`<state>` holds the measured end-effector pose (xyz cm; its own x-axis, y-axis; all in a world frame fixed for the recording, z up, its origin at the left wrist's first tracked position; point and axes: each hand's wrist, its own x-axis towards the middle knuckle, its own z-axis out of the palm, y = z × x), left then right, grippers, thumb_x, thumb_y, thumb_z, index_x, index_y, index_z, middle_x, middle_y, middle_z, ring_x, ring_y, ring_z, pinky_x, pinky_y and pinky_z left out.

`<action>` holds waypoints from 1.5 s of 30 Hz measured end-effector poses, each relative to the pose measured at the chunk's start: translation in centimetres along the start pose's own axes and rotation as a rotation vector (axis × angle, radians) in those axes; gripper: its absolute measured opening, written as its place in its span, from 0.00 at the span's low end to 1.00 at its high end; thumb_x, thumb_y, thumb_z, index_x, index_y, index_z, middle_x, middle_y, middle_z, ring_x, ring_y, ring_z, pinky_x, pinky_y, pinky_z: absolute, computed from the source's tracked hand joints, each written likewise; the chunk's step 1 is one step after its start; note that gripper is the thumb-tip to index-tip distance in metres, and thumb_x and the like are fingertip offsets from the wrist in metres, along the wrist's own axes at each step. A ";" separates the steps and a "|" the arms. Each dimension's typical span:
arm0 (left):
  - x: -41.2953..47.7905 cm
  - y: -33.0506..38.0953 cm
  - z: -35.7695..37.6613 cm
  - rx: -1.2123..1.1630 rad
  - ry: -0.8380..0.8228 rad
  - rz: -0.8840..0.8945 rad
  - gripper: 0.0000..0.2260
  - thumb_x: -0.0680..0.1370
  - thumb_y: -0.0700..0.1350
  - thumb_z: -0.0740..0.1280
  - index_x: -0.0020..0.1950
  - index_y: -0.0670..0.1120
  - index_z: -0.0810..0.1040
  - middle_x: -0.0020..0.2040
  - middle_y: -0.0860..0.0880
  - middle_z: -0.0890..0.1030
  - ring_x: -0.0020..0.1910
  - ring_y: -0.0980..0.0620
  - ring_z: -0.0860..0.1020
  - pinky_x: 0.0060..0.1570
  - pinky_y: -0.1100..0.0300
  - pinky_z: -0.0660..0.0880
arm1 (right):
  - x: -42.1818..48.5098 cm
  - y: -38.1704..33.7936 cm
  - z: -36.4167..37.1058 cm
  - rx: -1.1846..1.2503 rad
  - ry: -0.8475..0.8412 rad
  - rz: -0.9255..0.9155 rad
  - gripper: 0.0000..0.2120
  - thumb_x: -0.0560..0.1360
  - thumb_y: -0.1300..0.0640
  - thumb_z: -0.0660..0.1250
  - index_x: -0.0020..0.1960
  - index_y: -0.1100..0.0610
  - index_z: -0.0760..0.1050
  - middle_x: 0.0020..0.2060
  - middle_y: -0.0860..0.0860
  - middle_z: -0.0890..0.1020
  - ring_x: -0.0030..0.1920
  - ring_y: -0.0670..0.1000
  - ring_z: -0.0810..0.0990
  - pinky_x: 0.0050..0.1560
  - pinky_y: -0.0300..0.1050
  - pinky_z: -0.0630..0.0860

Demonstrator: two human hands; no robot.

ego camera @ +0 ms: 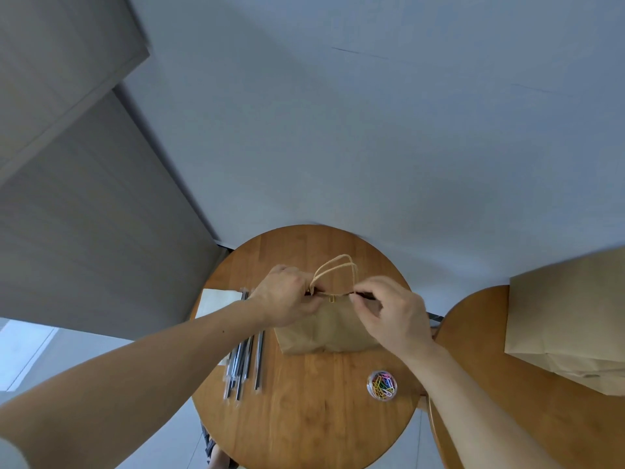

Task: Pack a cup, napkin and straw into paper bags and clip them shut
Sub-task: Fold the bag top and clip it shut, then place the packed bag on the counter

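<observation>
- Napkin (216,301): a white, flat one lies at the left edge of the round wooden worktop (304,418). The left arm hides part of it.
- Straws (245,363) lie in a loose bunch just right of the napkin. They are dark and thin, and they point away from the person. The left arm crosses over their far ends.
- The left hand (287,299) is above the far ends of the straws. Its fingers are curled, and they pinch the left end of the bag's top edge.
- The brown paper bag (324,330) sits in the middle of the worktop, between the two hands. Its top edge is pressed flat and closed.
- Two rope handles (334,269) stick up from the top of the bag, close together.
- A small clip (331,299) sits on the middle of the top edge, between the two hands. I cannot tell its color for sure.
- The right hand (392,313) pinches the right end of the top edge with its thumb and fingers.
- A small clear tub of colored paper clips (381,384) stands on the worktop nearer the person, below the right hand and apart from the bag.
- A second wooden worktop (507,384) is on the far right.
- More brown paper bags (571,319) rest on it, well apart from the first bag.
</observation>
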<state>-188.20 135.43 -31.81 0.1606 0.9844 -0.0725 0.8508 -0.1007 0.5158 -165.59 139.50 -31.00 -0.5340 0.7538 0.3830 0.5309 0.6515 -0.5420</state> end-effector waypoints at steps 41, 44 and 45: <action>-19.8 1.4 -21.1 -0.812 0.865 -0.410 0.12 0.81 0.53 0.65 0.47 0.44 0.78 0.41 0.46 0.81 0.38 0.54 0.76 0.41 0.56 0.76 | 10.4 -21.3 -4.8 0.409 0.279 0.282 0.09 0.77 0.54 0.70 0.39 0.47 0.74 0.30 0.47 0.77 0.29 0.40 0.76 0.32 0.29 0.69; -23.8 1.9 -25.4 -0.798 0.994 -0.330 0.13 0.81 0.54 0.64 0.46 0.45 0.77 0.38 0.52 0.79 0.34 0.58 0.74 0.36 0.61 0.73 | 12.3 -27.7 -5.9 0.476 0.331 0.227 0.07 0.76 0.53 0.71 0.41 0.49 0.76 0.31 0.45 0.77 0.29 0.36 0.75 0.32 0.27 0.68; -25.1 2.1 -26.8 -0.784 1.037 -0.304 0.12 0.81 0.54 0.64 0.44 0.46 0.76 0.36 0.54 0.79 0.33 0.59 0.73 0.35 0.63 0.72 | 12.8 -29.7 -6.1 0.515 0.344 0.212 0.06 0.76 0.53 0.71 0.42 0.49 0.77 0.32 0.44 0.78 0.29 0.36 0.75 0.35 0.29 0.71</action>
<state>-203.83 114.37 -6.00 -0.7328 0.6416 0.2266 0.2181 -0.0940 0.9714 -184.19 130.35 -5.45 -0.1658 0.9016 0.3995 0.1724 0.4253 -0.8885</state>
